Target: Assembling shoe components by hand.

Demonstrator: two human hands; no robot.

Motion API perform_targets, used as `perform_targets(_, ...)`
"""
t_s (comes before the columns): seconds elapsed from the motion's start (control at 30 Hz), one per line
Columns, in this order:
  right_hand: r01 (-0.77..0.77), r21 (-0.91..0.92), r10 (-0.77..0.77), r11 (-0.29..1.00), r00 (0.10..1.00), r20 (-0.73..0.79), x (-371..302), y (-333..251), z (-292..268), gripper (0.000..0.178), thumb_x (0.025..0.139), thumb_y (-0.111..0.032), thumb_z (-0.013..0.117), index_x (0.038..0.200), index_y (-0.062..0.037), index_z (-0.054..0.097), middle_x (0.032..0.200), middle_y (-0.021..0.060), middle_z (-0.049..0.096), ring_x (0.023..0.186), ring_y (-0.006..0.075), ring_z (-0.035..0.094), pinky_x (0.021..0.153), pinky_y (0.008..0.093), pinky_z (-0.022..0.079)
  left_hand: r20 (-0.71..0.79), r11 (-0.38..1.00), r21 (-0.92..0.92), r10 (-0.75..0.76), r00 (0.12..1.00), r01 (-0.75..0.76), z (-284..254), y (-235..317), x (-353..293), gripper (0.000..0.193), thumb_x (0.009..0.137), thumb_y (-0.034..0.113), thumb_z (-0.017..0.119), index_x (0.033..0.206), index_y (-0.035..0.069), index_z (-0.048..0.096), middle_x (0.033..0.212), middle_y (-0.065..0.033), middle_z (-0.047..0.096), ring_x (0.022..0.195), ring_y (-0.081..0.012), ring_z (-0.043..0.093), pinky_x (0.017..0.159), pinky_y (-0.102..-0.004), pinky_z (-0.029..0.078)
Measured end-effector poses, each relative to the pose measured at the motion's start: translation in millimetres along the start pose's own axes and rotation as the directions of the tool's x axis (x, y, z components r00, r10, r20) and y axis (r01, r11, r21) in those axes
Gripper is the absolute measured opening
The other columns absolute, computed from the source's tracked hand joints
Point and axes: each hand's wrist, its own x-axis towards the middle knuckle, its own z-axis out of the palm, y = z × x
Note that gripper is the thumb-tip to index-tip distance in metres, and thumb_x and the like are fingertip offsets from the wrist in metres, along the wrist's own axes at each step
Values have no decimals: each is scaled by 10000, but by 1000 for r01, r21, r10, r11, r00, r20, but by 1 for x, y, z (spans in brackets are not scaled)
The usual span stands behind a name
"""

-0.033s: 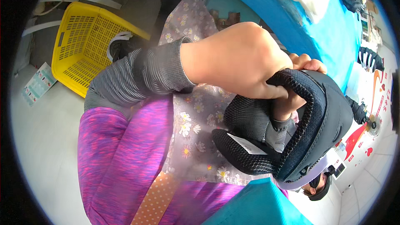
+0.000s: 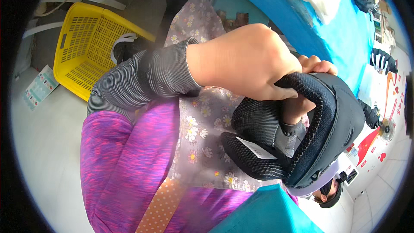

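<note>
A black shoe (image 2: 345,112) with a dark mesh lining and a pale lilac sole edge (image 2: 321,184) is held up in front of me, its opening facing me. My left hand (image 2: 254,62) reaches across from the left, thumb and fingers closed on the upper end of the padded collar. My right hand (image 2: 299,108) shows partly through the shoe's opening, its grey cuff below; the rest is hidden by the shoe. Fingertips curl over the far side of the collar, seemingly the right hand's. A white label (image 2: 254,149) lies on the mesh flap.
A yellow plastic basket (image 2: 77,71) on the left holds a black shoe with a white strap or sole. A blue-covered table (image 2: 297,13) bears white items at the upper right. A floral apron covers my lap. Another person (image 2: 330,194) is at the lower right.
The shoe has shifted very slightly, its mesh flap moving a little to the right. My left hand has edged slightly upward on the collar; both hands stay at the shoe.
</note>
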Motion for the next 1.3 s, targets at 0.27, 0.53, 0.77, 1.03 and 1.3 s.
perform_targets(0.27,-465,210,443,860,885,145,-1,2,1,299,871,-235,724,929,-56,491,744,86,558,654,167,517,594,306,414,221,954,-273,-67,973,128,2,-2,-5,343,810,334,747,726,35,602,628,-155,559,571,-332,571,531,-398,430)
perform_targets(0.53,-191,-34,192,981,980,46,5,-17,-19,359,823,-269,776,950,-43,527,692,37,545,632,140,504,592,312,422,289,966,-99,-201,936,238,-2,-2,8,391,857,421,691,771,45,628,644,-168,579,572,-374,565,524,-407,435)
perform_targets(0.77,-155,-97,158,983,987,28,11,-3,-3,322,846,-242,722,1036,-39,561,839,48,578,787,154,547,732,310,443,289,998,-61,19,957,-2,11,1,4,452,892,436,648,707,30,575,560,-156,493,562,-373,561,524,-414,450)
perform_targets(1.03,-451,-730,337,514,889,-311,18,-47,5,274,877,-181,668,1082,-20,583,980,81,616,927,171,591,863,314,470,53,981,68,-187,981,184,0,-14,-2,237,766,265,727,826,51,644,712,-167,615,674,-377,613,613,-437,482)
perform_targets(1.3,269,4,-228,963,809,541,47,-4,-63,337,892,-265,660,1036,-38,456,876,198,650,738,309,622,705,447,479,292,963,197,-235,927,182,11,-13,7,200,724,252,723,740,64,657,638,-155,606,635,-351,622,595,-432,497)
